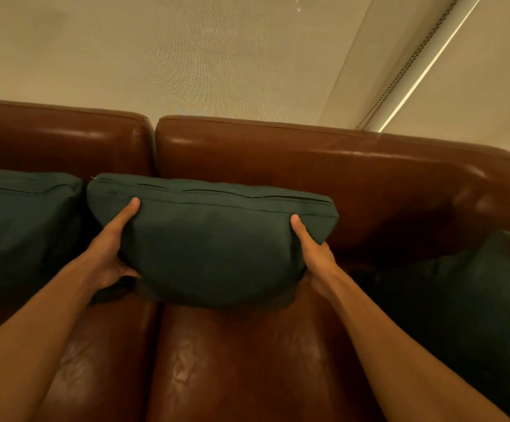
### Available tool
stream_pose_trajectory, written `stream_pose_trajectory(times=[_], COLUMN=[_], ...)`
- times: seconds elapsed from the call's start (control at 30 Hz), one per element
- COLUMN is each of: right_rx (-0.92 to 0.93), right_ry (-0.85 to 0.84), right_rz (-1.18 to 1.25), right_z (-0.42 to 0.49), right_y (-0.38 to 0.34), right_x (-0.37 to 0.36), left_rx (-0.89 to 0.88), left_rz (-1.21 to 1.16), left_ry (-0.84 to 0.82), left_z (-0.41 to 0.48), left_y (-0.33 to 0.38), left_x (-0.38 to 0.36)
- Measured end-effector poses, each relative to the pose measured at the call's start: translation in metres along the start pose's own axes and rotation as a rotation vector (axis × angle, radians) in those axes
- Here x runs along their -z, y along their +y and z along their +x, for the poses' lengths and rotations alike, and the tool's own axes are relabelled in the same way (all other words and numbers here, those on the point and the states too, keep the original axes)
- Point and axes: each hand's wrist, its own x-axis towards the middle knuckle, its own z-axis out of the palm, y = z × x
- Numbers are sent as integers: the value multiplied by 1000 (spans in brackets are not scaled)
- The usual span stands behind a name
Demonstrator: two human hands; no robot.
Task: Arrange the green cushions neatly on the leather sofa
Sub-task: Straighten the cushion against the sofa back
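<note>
A dark green cushion [211, 239] stands upright against the backrest of the brown leather sofa [308, 166], over the gap between its two seat pads. My left hand [110, 251] grips its left side, thumb on the front face. My right hand [316, 254] grips its right side the same way. The fingers of both hands are hidden behind the cushion. A second green cushion [19, 226] leans on the backrest at the left, close beside the held one. A third green cushion [466, 306] lies in the sofa's right corner by the armrest.
Bare seat leather [232, 360] fills the foreground below the cushion. Behind the sofa hangs a beige roller blind [186, 56], with a bead chain [405, 65] and a bright slit of light at the upper right.
</note>
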Motion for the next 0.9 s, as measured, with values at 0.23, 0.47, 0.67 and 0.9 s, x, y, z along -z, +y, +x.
stream_pose_trajectory(times=[0.23, 0.47, 0.67, 0.9], right_rx=[-7, -5, -2, 22], right_ry=[26, -44, -128, -151], right_rz=[-5, -95, -168, -116], right_z=[3, 3, 5, 10], right_y=[-9, -21, -30, -32], right_x=[32, 71, 92, 96], left_rx=[-18, -19, -29, -22], left_rz=[-33, -36, -36, -62], left_ry=[-59, -135, -147, -142], left_z=[-15, -17, -25, -29], left_y=[-11, -15, -13, -15], left_x=[-34, -59, -77, -78])
